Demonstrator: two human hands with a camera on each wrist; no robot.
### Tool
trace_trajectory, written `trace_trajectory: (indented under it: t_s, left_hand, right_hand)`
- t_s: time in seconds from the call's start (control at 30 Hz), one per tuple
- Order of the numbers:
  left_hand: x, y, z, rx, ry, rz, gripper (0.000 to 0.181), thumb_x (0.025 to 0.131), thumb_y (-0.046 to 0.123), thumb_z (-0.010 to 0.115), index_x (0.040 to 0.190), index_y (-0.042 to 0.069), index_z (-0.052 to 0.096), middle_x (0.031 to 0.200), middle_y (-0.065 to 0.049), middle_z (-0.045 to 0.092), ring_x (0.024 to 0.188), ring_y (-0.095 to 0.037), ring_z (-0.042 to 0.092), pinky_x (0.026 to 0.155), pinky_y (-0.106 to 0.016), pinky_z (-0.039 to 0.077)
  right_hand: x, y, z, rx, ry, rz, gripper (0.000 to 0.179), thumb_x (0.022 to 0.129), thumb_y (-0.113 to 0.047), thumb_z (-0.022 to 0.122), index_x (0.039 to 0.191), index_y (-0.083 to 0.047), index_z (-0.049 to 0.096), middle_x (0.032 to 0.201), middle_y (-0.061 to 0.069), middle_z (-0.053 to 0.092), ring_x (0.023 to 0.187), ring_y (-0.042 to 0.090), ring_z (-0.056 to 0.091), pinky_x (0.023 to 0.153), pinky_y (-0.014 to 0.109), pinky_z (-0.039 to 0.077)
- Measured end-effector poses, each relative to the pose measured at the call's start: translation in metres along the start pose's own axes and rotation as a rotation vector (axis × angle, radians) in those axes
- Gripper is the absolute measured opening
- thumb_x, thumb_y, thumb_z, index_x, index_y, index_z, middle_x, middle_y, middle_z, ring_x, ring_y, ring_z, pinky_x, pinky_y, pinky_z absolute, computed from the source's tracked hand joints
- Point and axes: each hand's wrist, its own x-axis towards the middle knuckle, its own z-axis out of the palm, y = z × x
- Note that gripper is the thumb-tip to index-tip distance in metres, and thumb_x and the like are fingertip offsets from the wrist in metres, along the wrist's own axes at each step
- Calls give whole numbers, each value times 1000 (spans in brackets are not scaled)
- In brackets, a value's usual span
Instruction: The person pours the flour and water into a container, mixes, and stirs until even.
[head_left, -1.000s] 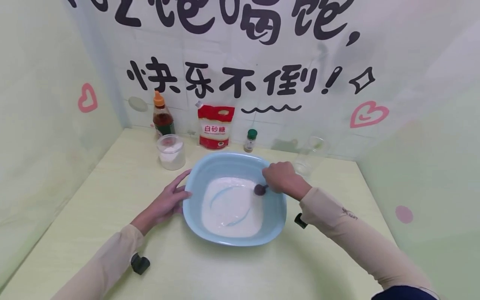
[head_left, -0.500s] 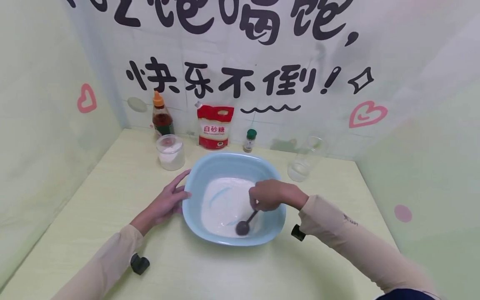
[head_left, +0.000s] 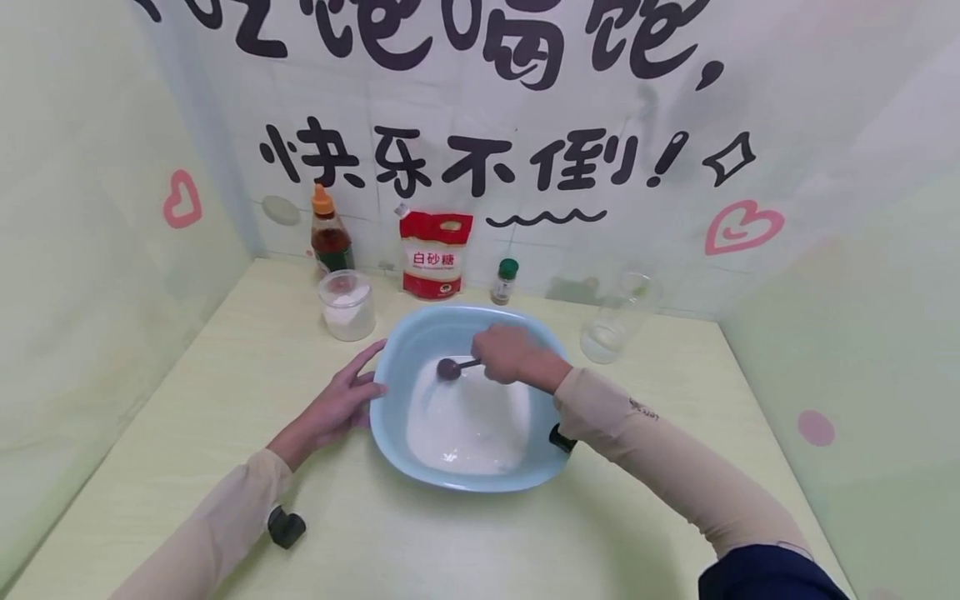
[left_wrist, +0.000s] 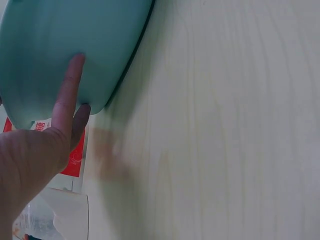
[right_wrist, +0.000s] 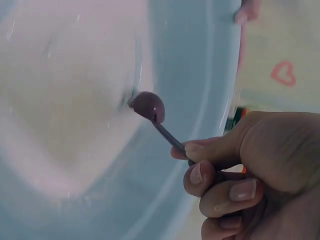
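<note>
A light blue basin stands mid-table, with white liquid covering its bottom. On its left side my left hand steadies it, thumb at the rim and fingers against the outer wall. In the left wrist view one straight finger touches that wall. My right hand is over the basin and pinches the thin handle of a dark, round-bowled spoon. The right wrist view shows the spoon's bowl near the liquid's edge; I cannot tell whether it dips in.
Along the back stand an orange-capped sauce bottle, a clear jar of white powder, a red-and-white sugar bag and a small green-capped bottle. A clear glass vessel stands behind the basin's right side.
My right hand has swept the spoon from the basin's right side to the front, then to the back left. The left hand has stayed at the rim.
</note>
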Motion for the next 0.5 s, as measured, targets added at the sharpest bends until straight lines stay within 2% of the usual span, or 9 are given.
trace_trajectory:
  t_s: [0.17, 0.33, 0.43, 0.5]
  left_hand:
    - [0, 0, 1, 9, 8, -2, 81, 96, 7, 56, 160, 35, 15, 158, -29, 31, 113, -39, 66, 79, -56, 61]
    - [0, 0, 1, 4, 11, 5, 80, 96, 7, 56, 160, 35, 16, 157, -29, 32, 107, -32, 69, 77, -53, 62]
    - [0, 0, 0, -2, 0, 14, 80, 96, 6, 56, 160, 34, 16, 156, -32, 31, 104, -28, 70, 76, -53, 62]
    - [0, 0, 1, -6, 3, 15, 80, 96, 6, 56, 160, 34, 16, 156, -33, 31, 102, -27, 71, 76, -53, 62]
  right_hand:
    - [-8, 28, -3, -90, -18, 103, 9, 91, -9, 63, 98, -11, 68, 78, 4, 59, 68, 20, 53, 55, 26, 41]
    - [-32, 45, -8, -139, -62, 171, 8, 92, -6, 60, 94, -8, 67, 74, 6, 57, 64, 20, 50, 51, 29, 39]
    - [-47, 47, -12, -131, -135, 166, 6, 92, -6, 60, 90, -9, 65, 73, 6, 58, 62, 19, 50, 51, 28, 38]
    - [-55, 46, -14, -120, -192, 135, 9, 91, -6, 62, 85, -12, 65, 73, 4, 58, 62, 19, 49, 52, 27, 38]
